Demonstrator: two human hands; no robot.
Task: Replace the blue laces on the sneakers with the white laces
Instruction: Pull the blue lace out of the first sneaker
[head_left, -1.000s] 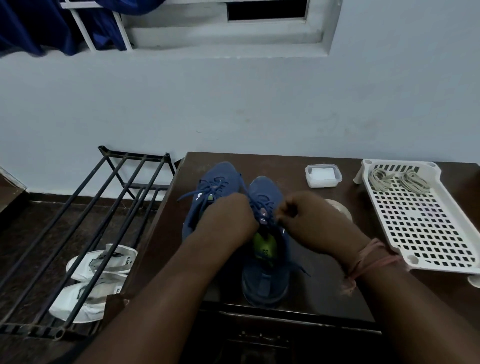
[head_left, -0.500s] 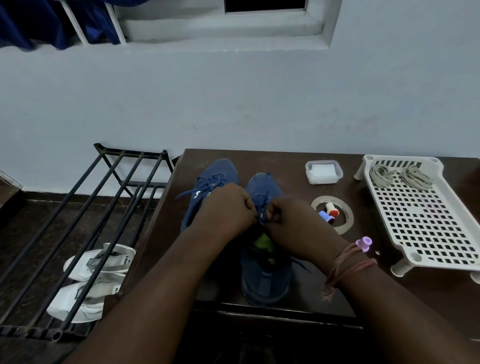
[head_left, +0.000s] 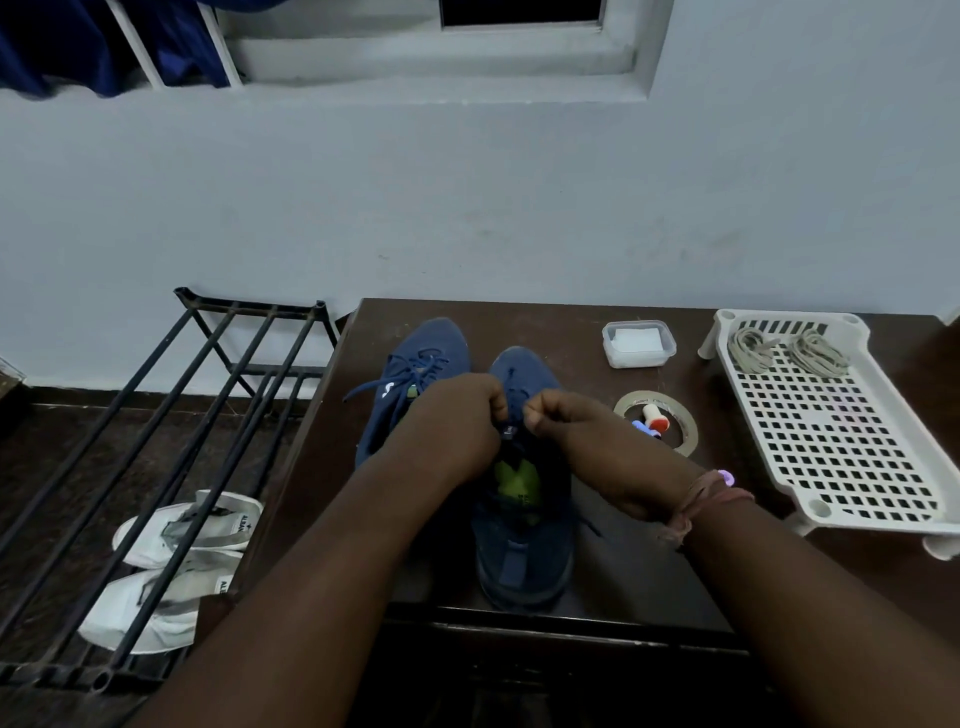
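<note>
A black metal-bar shoe rack (head_left: 171, 441) stands at far left over white slip-on shoes (head_left: 171, 566) on the floor. On the dark brown wooden worktop (head_left: 639, 561) sit two blue fabric sneakers (head_left: 415, 358) side by side — the left hand (head_left: 452, 426) and right hand (head_left: 576, 436) both pinch the blue lace (head_left: 511, 402) of the right-side sneaker (fingers curled tight). Further right lie a tape roll (head_left: 657, 421) and a white perforated plastic tray (head_left: 841, 431) holding two coiled white laces (head_left: 784, 348) at its far end.

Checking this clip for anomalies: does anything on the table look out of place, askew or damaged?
Nothing stands out. Both hands, left hand and right hand, pinch the blue lace on the right sneaker; the left sneaker stays laced. The white laces lie bundled in the white tray.
</note>
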